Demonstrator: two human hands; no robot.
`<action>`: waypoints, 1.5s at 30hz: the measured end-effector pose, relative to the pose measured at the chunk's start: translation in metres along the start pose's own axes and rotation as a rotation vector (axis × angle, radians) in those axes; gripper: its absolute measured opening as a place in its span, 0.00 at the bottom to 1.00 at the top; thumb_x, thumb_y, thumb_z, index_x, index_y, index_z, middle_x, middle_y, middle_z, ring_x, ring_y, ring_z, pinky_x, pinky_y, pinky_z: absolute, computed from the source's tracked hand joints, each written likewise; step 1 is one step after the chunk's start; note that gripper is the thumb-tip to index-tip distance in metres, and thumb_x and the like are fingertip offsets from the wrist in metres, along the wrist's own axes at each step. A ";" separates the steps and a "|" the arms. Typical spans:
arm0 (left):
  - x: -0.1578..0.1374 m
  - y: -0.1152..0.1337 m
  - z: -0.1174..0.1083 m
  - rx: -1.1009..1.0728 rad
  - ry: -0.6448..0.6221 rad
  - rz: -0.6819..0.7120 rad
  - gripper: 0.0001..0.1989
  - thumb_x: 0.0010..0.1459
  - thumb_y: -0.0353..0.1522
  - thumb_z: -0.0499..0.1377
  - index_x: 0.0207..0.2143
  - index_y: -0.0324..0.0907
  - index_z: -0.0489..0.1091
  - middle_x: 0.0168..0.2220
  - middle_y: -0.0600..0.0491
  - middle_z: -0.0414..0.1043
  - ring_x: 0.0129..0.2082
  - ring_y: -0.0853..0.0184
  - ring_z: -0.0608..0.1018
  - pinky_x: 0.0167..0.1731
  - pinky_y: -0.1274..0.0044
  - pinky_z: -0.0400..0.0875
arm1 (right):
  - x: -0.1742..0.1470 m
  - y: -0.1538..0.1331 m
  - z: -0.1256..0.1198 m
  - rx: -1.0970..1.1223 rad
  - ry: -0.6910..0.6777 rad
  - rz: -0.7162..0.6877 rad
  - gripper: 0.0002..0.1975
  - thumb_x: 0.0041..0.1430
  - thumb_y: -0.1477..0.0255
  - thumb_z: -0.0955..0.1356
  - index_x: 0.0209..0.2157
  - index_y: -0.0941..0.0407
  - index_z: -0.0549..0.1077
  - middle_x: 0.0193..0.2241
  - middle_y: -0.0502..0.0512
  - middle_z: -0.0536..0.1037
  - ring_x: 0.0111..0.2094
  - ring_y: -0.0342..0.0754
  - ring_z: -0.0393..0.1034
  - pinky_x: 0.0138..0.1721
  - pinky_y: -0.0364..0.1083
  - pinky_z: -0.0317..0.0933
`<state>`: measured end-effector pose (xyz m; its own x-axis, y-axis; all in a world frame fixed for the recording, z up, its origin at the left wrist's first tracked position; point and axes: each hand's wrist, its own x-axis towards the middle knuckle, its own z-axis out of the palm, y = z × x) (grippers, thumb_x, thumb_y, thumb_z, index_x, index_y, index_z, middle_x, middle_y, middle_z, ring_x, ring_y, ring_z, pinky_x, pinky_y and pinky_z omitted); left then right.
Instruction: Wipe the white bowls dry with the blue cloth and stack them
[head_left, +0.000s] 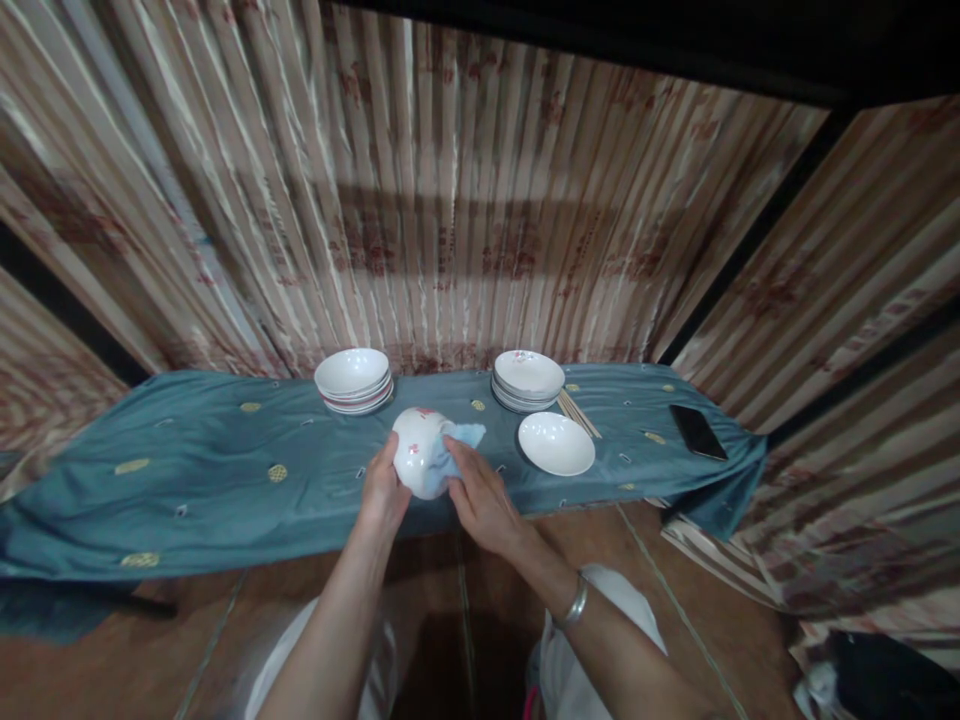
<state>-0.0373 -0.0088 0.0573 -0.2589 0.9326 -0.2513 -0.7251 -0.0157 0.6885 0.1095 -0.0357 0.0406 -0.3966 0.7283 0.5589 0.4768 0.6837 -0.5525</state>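
Left hand (385, 490) grips glossy white round bowl with red flowers (412, 452) by its left edge, over near side of teal cloth-covered table (217, 475). Right hand (484, 497) presses light-blue soft cloth (469, 435) under its fingers against bowl's right side. White bowl stack (354, 374) far left; shallow white dish (556, 444) at right.

The bowl (411, 452) in your left hand (385, 487) is white with red marks. The cloth (468, 435) under your right hand (481, 498) is light blue. Beneath your grip, the blue-green tablecloth (217, 455) has yellow patches.
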 end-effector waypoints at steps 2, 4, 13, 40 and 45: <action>0.001 -0.001 0.000 0.008 -0.021 0.008 0.12 0.50 0.33 0.64 0.34 0.31 0.75 0.27 0.45 0.79 0.25 0.63 0.80 0.31 0.75 0.74 | 0.000 0.001 0.006 -0.089 -0.023 -0.083 0.29 0.62 0.78 0.56 0.64 0.57 0.52 0.62 0.63 0.60 0.64 0.52 0.50 0.62 0.57 0.50; 0.000 -0.003 0.000 0.027 -0.047 0.018 0.15 0.46 0.35 0.67 0.32 0.31 0.75 0.25 0.46 0.78 0.22 0.64 0.78 0.27 0.76 0.73 | 0.002 0.004 0.009 -0.166 -0.046 -0.100 0.28 0.61 0.79 0.56 0.63 0.57 0.54 0.62 0.63 0.59 0.65 0.53 0.48 0.63 0.59 0.49; -0.017 -0.002 0.004 0.134 -0.111 0.019 0.21 0.33 0.39 0.72 0.29 0.34 0.75 0.21 0.48 0.77 0.25 0.60 0.80 0.25 0.75 0.72 | 0.015 0.017 0.004 0.080 0.072 0.197 0.23 0.63 0.68 0.59 0.59 0.57 0.60 0.57 0.63 0.66 0.58 0.52 0.60 0.59 0.55 0.54; -0.010 -0.003 -0.001 0.177 -0.071 0.088 0.25 0.32 0.42 0.71 0.31 0.34 0.76 0.19 0.51 0.75 0.23 0.63 0.78 0.24 0.77 0.69 | 0.011 0.004 -0.001 0.334 0.115 0.387 0.15 0.60 0.61 0.63 0.39 0.56 0.75 0.29 0.50 0.77 0.31 0.47 0.69 0.35 0.43 0.63; -0.014 -0.012 -0.002 0.253 -0.153 0.044 0.23 0.35 0.42 0.70 0.32 0.34 0.77 0.22 0.52 0.76 0.21 0.70 0.73 0.23 0.80 0.65 | 0.009 0.001 -0.002 0.078 0.040 0.060 0.23 0.64 0.68 0.59 0.61 0.54 0.60 0.62 0.58 0.60 0.64 0.50 0.52 0.63 0.54 0.48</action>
<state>-0.0261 -0.0223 0.0509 -0.1740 0.9768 -0.1252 -0.5282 0.0147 0.8490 0.1079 -0.0281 0.0465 -0.3369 0.7666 0.5466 0.4357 0.6416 -0.6313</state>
